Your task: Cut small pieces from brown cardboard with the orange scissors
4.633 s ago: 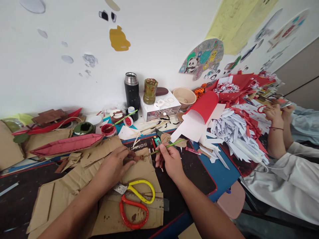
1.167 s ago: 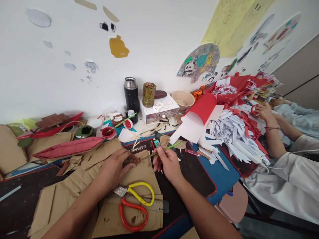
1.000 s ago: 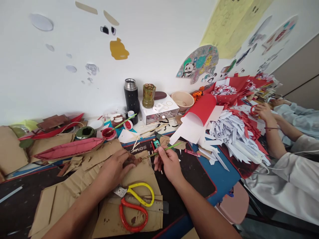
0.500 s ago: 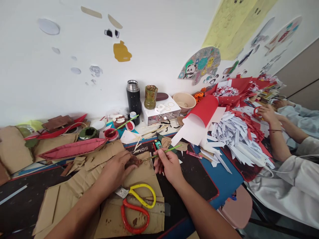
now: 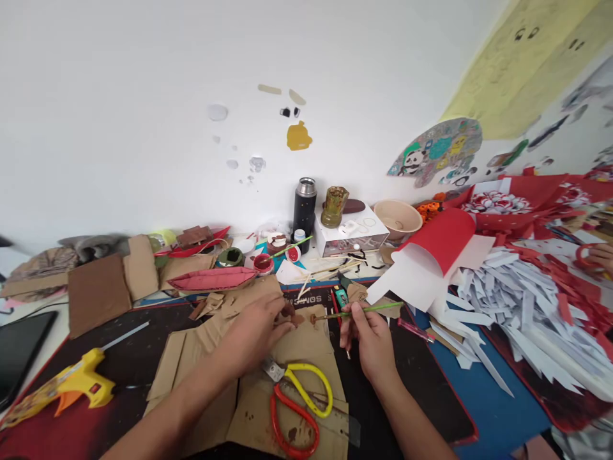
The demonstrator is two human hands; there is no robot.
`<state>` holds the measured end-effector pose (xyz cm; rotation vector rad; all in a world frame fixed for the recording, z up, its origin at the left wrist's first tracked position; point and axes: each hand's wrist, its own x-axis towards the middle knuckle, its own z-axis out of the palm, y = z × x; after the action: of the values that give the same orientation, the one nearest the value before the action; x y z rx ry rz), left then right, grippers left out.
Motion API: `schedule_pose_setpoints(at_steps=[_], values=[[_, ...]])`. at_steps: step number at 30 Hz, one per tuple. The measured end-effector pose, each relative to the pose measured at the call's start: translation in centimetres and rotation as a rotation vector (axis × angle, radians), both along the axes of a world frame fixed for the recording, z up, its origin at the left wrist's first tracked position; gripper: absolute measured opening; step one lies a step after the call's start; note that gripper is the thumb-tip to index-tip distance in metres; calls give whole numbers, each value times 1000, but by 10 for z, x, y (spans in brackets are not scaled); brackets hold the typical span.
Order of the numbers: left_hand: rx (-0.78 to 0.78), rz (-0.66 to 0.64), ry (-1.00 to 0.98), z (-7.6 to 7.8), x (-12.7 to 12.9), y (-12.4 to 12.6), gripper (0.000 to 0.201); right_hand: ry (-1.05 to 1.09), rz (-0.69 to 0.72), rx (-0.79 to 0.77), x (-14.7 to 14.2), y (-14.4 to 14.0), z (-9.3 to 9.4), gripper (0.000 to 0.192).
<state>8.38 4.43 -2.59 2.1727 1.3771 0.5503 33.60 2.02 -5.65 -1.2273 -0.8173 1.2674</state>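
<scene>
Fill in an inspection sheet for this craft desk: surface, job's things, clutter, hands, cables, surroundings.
Surface: dark desk mat, largely covered by flat brown cardboard sheets.
Job's things: small brown painted piece on the cardboard; thin green-handled paintbrush, tip close to it.
Clutter: yellow-and-red-handled scissors, yellow hot glue gun, red paint pot, pile of white paper strips.
Hands: left hand pinches the brown piece; right hand grips the brush.
Cables: nothing seen.
Surroundings: white wall with paper cut-outs; another person's hand at the right edge.
</scene>
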Motion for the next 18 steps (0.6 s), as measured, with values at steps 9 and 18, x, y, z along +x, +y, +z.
schedule_pose_setpoints(at_steps=[9,18], values=[[13,451,91,54,-125,-11,36,-23,8,6,1,-2,-1,63],[-39,649,377,18,-196,-25,39,-38,22,21,3,-2,-8,61]])
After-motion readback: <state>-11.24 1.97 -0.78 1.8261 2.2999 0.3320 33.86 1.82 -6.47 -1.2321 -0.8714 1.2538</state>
